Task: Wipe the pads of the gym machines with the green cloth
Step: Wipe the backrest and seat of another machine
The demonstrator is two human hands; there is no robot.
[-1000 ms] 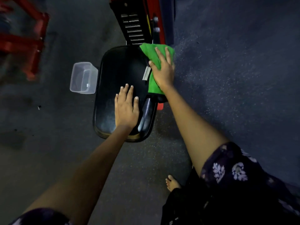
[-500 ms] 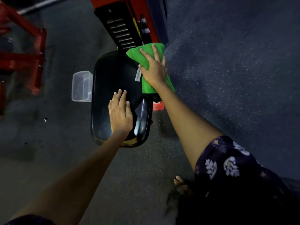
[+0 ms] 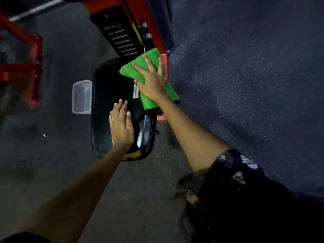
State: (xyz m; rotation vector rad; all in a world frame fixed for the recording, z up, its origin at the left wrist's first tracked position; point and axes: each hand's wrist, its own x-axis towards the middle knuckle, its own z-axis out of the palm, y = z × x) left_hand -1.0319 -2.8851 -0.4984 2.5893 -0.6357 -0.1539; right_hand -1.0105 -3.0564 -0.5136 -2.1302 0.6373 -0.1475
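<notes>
Dim indoor light, soft motion blur, wide-angle edge distortion

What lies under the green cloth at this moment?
The green microfibre cloth, pressed flat by the right hand, covers the far right edge of the black padded seat. The pad surface beneath and the red machine frame there are hidden.

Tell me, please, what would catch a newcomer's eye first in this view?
The bright green cloth stands out, pressed by the flat right hand on the far right edge of the black padded seat. The left hand rests flat on the seat's near part. A clear plastic tub sits on the floor left of it.
</notes>
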